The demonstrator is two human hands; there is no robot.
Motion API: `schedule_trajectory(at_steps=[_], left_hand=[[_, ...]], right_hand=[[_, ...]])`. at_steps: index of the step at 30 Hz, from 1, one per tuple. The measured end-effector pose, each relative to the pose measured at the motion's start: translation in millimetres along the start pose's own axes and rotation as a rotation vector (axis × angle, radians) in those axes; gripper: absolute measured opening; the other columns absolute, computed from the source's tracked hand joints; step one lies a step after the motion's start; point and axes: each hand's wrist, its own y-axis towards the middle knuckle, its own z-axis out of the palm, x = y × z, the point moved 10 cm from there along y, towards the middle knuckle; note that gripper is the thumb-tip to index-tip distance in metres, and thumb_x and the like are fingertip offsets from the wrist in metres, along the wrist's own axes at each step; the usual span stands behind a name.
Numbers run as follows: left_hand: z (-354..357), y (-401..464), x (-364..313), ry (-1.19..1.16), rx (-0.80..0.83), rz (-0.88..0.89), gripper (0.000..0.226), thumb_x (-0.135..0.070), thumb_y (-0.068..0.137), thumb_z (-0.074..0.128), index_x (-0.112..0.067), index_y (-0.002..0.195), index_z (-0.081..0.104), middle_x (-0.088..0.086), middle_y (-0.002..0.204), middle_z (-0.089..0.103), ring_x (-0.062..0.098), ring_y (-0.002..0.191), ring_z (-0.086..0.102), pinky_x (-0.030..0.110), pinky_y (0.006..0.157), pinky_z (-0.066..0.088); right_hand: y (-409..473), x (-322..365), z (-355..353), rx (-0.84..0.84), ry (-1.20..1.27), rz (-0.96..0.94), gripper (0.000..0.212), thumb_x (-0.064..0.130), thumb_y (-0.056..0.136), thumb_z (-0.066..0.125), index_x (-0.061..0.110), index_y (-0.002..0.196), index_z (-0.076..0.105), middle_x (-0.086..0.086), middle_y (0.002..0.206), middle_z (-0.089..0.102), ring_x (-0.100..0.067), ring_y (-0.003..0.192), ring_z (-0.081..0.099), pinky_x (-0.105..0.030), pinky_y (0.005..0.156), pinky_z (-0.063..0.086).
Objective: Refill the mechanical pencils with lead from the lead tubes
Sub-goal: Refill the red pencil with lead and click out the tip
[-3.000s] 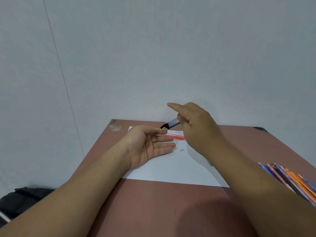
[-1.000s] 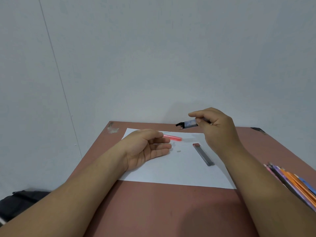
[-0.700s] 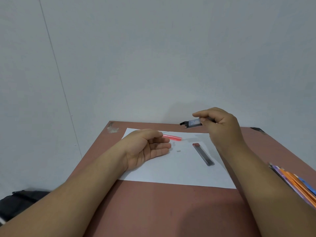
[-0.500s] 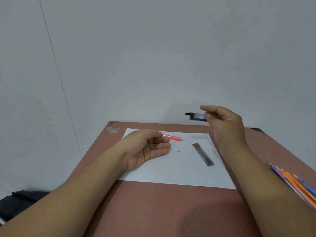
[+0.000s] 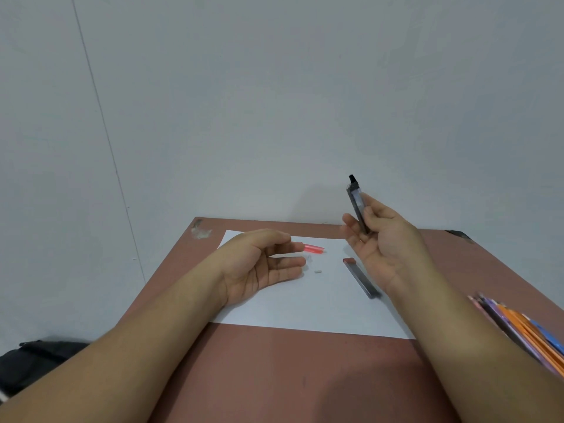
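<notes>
With the right hand (image 5: 377,239) pinching a lead tube (image 5: 357,204) between thumb and fingers, black cap end up and raised above the table (image 5: 274,377), I read the step in hand as getting lead out of that tube and into the pencil. Left hand (image 5: 262,264) lies palm-up on the white paper (image 5: 305,309), fingers relaxed and holding nothing. Red pencil (image 5: 314,248) lies on the paper just past the left fingertips; can't tell if its top is off. A small white bit (image 5: 318,272), prob. the eraser, sits on the paper near those fingertips. A 2nd lead tube (image 5: 361,277) lies on the paper beside the right wrist. More pencils (image 5: 525,328) are bunched at the table edge, well to the right of the paper. To do it well, I'd keep the tube over the paper, tip slowly w/ the left palm under the opening, and let only a few leads slide out, since they snap easily.
</notes>
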Motion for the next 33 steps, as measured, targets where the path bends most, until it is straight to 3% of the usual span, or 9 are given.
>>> schedule_trajectory(at_steps=[5,10,14,20,23,28,33], left_hand=[[3,-2,-3,0.017,0.031,0.033,0.011,-0.013,0.098,0.060,-0.005,0.095,0.067,0.020,0.126,0.069,0.043,0.116,0.065,0.054,0.089,0.058],[4,-2,-3,0.028,0.055,0.036,0.010,-0.015,0.098,0.061,-0.006,0.100,0.063,0.017,0.125,0.070,0.043,0.122,0.061,0.057,0.093,0.056],[3,-3,-4,0.020,0.053,0.043,0.015,-0.016,0.097,0.062,-0.006,0.108,0.063,0.017,0.125,0.069,0.043,0.123,0.060,0.060,0.094,0.054],[4,-3,-5,0.023,0.044,0.042,0.015,-0.016,0.096,0.062,-0.004,0.106,0.065,0.019,0.127,0.068,0.043,0.123,0.060,0.060,0.093,0.055],[4,-4,-5,0.025,0.034,0.042,0.014,-0.016,0.096,0.062,-0.005,0.104,0.066,0.020,0.127,0.067,0.042,0.122,0.061,0.060,0.092,0.055],[1,-3,-6,0.015,0.022,0.047,0.012,-0.016,0.096,0.062,-0.006,0.100,0.066,0.020,0.127,0.068,0.040,0.119,0.064,0.061,0.090,0.056],[-5,-1,-16,-0.072,-0.043,0.130,0.008,-0.010,0.098,0.060,-0.004,0.097,0.064,0.020,0.108,0.072,0.035,0.095,0.071,0.053,0.085,0.060]], right_hand=[[-2,-6,0,-0.046,-0.387,-0.014,0.023,0.018,0.102,0.058,0.030,0.100,0.077,0.007,0.097,0.071,-0.016,0.084,0.058,-0.038,0.078,0.047],[-10,-8,19,0.059,-0.387,-0.038,0.020,0.010,0.107,0.049,0.018,0.112,0.066,-0.003,0.091,0.073,-0.016,0.077,0.073,-0.036,0.077,0.061],[-15,-7,28,0.088,-0.462,-0.078,0.021,0.007,0.107,0.046,0.015,0.123,0.057,-0.010,0.106,0.072,-0.021,0.084,0.077,-0.042,0.084,0.062],[-26,12,38,0.105,-0.676,-0.302,0.044,0.006,0.103,0.053,0.042,0.127,0.047,-0.001,0.105,0.070,-0.019,0.082,0.077,-0.049,0.089,0.060],[-29,15,43,0.118,-0.746,-0.361,0.057,0.008,0.102,0.055,0.056,0.128,0.044,0.001,0.105,0.068,-0.018,0.082,0.077,-0.052,0.086,0.060],[-30,16,45,0.137,-0.780,-0.364,0.065,0.005,0.103,0.049,0.065,0.126,0.044,0.004,0.105,0.064,-0.019,0.082,0.076,-0.053,0.085,0.060],[-25,18,40,0.138,-0.825,-0.338,0.057,0.002,0.104,0.045,0.055,0.122,0.053,0.003,0.098,0.064,-0.018,0.078,0.076,-0.049,0.085,0.061]])
